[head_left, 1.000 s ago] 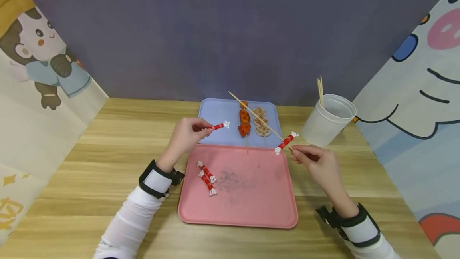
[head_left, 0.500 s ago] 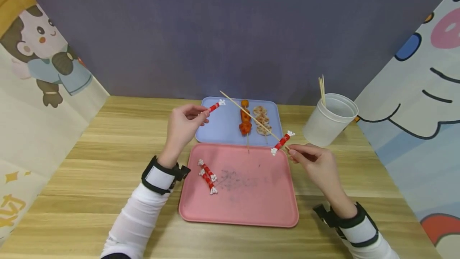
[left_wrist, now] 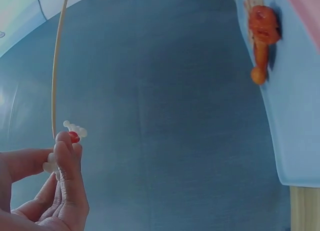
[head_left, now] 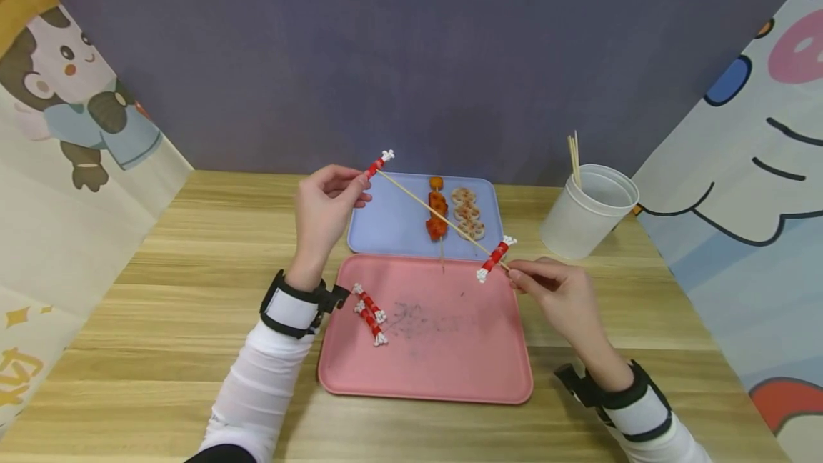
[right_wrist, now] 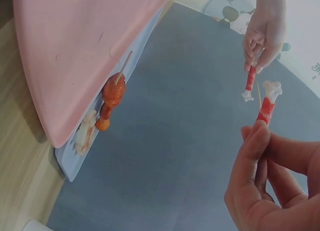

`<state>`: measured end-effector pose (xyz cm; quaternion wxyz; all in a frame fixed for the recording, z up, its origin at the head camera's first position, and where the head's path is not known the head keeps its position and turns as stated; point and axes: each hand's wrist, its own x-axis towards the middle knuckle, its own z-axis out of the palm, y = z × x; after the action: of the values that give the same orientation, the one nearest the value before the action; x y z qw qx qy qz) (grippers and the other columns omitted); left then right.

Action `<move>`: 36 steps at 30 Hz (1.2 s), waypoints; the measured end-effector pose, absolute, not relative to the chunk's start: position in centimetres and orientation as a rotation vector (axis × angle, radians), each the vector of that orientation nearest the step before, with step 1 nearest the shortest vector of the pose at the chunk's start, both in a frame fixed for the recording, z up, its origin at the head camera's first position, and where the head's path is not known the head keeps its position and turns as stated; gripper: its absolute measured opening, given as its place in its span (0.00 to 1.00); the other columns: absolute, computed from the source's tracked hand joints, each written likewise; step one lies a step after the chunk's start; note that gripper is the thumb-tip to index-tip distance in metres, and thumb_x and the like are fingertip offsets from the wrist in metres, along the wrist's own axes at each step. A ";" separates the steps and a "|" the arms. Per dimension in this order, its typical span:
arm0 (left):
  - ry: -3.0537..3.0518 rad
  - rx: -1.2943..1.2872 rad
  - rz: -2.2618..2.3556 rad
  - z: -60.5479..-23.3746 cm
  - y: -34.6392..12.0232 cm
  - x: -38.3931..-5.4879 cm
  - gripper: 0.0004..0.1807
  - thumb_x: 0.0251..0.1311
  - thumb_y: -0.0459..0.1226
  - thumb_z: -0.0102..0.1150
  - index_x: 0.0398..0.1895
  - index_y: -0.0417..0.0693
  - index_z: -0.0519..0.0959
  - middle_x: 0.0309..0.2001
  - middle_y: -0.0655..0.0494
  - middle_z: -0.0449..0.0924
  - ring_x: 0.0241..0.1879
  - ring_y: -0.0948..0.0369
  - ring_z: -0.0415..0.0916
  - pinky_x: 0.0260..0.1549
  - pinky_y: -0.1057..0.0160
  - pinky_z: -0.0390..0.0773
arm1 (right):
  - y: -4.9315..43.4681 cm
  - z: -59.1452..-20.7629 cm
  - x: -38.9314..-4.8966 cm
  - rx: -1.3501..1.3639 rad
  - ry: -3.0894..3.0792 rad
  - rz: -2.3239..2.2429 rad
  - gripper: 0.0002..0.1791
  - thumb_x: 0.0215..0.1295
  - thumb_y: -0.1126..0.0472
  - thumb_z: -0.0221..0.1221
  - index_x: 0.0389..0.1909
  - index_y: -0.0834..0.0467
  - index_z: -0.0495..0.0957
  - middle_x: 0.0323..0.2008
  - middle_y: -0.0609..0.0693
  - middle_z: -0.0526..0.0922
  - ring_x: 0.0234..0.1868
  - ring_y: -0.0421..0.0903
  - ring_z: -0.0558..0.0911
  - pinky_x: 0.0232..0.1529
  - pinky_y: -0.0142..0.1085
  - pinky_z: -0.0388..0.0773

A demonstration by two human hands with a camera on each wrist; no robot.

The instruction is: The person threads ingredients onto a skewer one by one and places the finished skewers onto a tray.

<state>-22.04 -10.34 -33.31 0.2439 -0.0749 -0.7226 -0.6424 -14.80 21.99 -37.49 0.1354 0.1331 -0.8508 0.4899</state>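
Observation:
My left hand (head_left: 326, 209) pinches a red roll (head_left: 378, 163) with white, enoki-like tufted ends, above the blue tray. My right hand (head_left: 566, 295) pinches a bamboo skewer (head_left: 421, 203) near its lower end. A second red roll (head_left: 495, 260) is threaded crosswise on the skewer, just beyond the right fingertips. The skewer slants up to the left, its far tip at the roll in my left fingers; whether it has pierced that roll is hidden. In the left wrist view the skewer (left_wrist: 55, 76) ends by the fingertips. Two more red rolls (head_left: 371, 326) lie on the pink tray (head_left: 463, 366).
Behind the pink tray lies a blue tray (head_left: 386, 231) bearing an orange food skewer (head_left: 437, 216) and a skewer of lotus root slices (head_left: 466, 213). At the back right stands a white bucket (head_left: 581, 223) with several bamboo skewers (head_left: 574, 159) in it. A grey wall rises behind.
My left hand has moved up and away with its roll, to the skewer's tip. My right hand has shifted slightly left with the skewer and threaded roll. The rolls on the tray stay put.

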 end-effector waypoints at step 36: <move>-1.905 -0.242 -1.740 -30.2 -9.5 -19.9 0.09 0.57 0.28 0.60 0.36 0.26 0.80 0.33 0.32 0.82 0.24 0.57 0.83 0.27 0.64 0.83 | 21.3 -37.2 -14.9 0.392 -2.430 1.506 0.08 0.57 0.68 0.64 0.38 0.64 0.85 0.29 0.58 0.85 0.26 0.34 0.83 0.28 0.32 0.82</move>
<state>-19.93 -9.52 -30.16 0.2714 -0.0898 -0.7076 -0.6462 -14.93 21.35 -37.16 0.1277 0.1347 -0.8351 0.5178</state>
